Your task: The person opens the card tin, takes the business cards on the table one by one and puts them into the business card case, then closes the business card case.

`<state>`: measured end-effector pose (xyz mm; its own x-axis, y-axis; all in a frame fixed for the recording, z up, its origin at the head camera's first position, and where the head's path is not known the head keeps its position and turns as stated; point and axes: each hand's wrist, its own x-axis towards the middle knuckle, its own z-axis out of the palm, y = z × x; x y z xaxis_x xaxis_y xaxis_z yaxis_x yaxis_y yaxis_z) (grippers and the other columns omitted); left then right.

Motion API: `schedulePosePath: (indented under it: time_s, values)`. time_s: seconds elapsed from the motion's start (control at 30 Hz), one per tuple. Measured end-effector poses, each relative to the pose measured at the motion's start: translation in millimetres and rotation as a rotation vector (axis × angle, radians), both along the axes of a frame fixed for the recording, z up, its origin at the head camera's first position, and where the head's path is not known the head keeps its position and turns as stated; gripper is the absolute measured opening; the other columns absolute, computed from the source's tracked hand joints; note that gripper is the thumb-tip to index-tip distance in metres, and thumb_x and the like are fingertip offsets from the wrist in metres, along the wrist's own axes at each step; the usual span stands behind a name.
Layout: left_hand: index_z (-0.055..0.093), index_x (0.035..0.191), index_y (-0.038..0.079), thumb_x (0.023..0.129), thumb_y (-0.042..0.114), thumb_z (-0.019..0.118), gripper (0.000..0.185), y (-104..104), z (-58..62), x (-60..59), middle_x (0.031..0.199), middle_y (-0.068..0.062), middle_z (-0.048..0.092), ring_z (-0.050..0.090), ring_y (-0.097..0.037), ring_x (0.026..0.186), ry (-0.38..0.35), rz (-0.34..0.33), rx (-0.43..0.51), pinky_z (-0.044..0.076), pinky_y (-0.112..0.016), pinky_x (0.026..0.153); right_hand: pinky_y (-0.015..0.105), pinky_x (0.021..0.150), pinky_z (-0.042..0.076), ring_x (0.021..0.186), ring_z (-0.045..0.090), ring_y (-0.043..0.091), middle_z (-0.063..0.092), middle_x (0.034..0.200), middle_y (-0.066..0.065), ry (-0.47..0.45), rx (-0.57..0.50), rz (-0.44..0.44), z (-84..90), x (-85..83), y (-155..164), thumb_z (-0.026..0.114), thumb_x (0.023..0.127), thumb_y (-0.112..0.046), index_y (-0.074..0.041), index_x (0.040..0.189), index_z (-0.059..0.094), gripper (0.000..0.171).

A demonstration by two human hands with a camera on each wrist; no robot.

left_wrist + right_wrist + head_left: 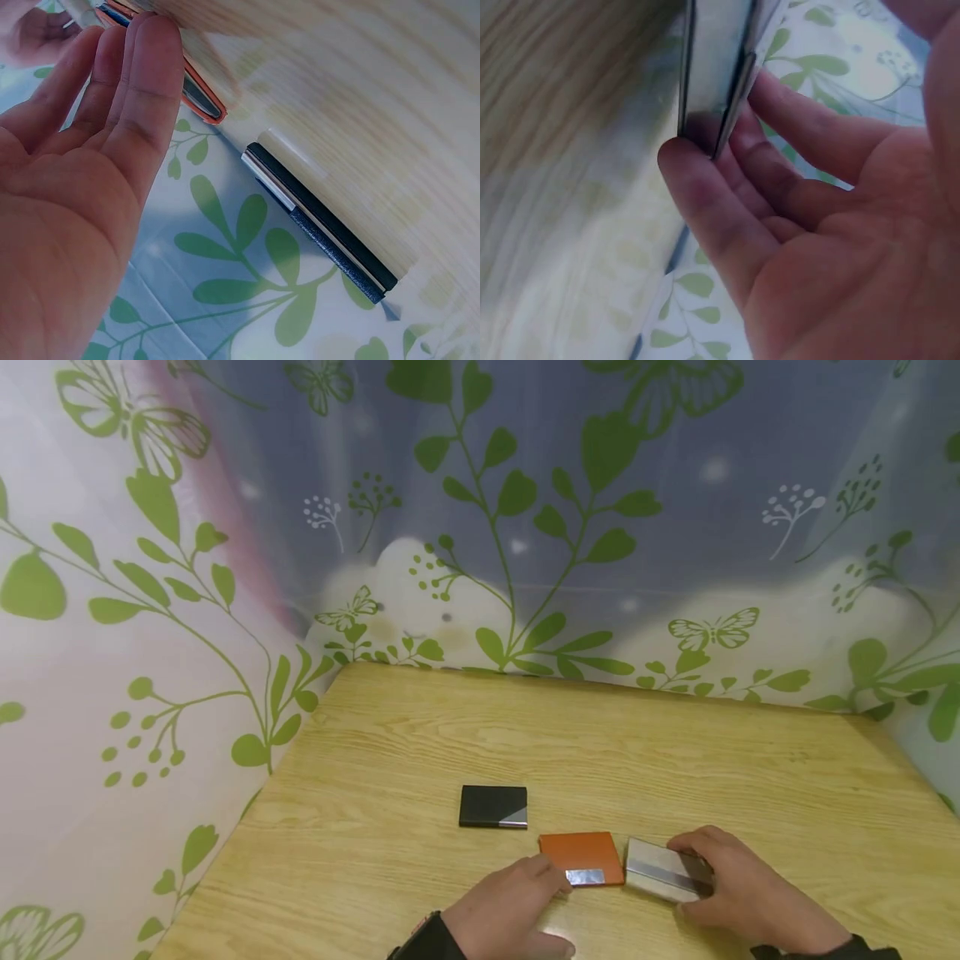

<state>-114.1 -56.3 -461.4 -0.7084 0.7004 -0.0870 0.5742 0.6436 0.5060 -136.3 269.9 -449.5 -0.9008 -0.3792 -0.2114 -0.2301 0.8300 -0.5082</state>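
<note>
Head view: three slim card cases low on the wooden worktop (600, 743), with a black case (492, 806) lying alone farther out, an orange case (581, 856) nearer, and a silver case (660, 867) just beside the orange one on its right, seemingly apart by a thin gap. Left hand (510, 906) flat and relaxed, straight fingers (142, 82) laid against the near left corner of the orange case, gripping nothing. Right hand (742, 893) curled over the right end of the silver case, fingers (697, 187) bent against its thin edge and thumb on the other side, so pinching it by the edges. Hard to tell from the right wrist view whether the silver case lies fully flat or tips up a little at that end. Judging from this, best to treat the silver case as the piece in hand and the orange one as merely steadied. Press lightly with the left fingertips, straight down and not sideways, to avoid nudging the orange case into its neighbour. Grip the polished metal by the long edges, well back from the corners, since smooth sides of that kind probably slip under a shallow pinch. Lift or slide away from the orange case, not across it, to spare both finishes from scraping. Leave the black case alone, well out of reach of either wrist. Leaf-printed sheeting (525, 527) close behind and to the left of the worktop; mind the elbows there.
</note>
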Motion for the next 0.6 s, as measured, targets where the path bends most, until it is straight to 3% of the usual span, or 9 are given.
schedulePosePath:
  time_s: [0.27,0.43,0.53,0.6]
  values:
    - [0.07,0.122,0.015,0.087,0.043,0.083,0.047,0,-0.2,-0.9,0.111,0.01,0.06,0.053,0.0,0.097,0.004,0.003,-0.002,0.049,-0.022,0.084,0.051,0.093,0.05,0.113,0.058,0.029,0.06,0.126,0.009,-0.057,0.019,-0.045,-7.3,-8.4,7,0.091,0.077,-0.029,-0.003,0.132,0.062,0.068]
    - [0.07,0.12,0.015,0.088,0.043,0.081,0.044,0,-1.3,-1.3,0.112,0.01,0.061,0.054,0.0,0.099,-0.006,0.011,-0.001,0.049,-0.022,0.086,0.05,0.092,0.049,0.113,0.057,0.029,0.059,0.126,0.01,-0.065,0.002,-0.048,-8.5,-5.6,6,0.089,0.08,-0.031,-0.003,0.133,0.061,0.066]
    - [0.071,0.112,0.015,0.093,0.042,0.077,0.034,-2,-3.1,-0.1,0.106,0.011,0.062,0.053,0.0,0.094,0.057,0.049,0.053,0.048,-0.021,0.082,0.055,0.094,0.049,0.118,0.057,0.036,0.059,0.132,0.017,-0.01,-0.021,-0.044,-5.4,1.2,2,0.082,0.088,-0.04,-0.001,0.138,0.059,0.067]
    - [0.07,0.118,0.011,0.099,0.045,0.069,0.039,-3,-4.1,0.5,0.114,0.005,0.065,0.057,-0.005,0.103,0.145,0.108,0.089,0.05,-0.026,0.09,0.063,0.096,0.046,0.126,0.051,0.045,0.054,0.139,0.025,0.075,-0.055,-0.053,-3.5,7.6,-4,0.074,0.094,-0.044,0.003,0.144,0.053,0.072]
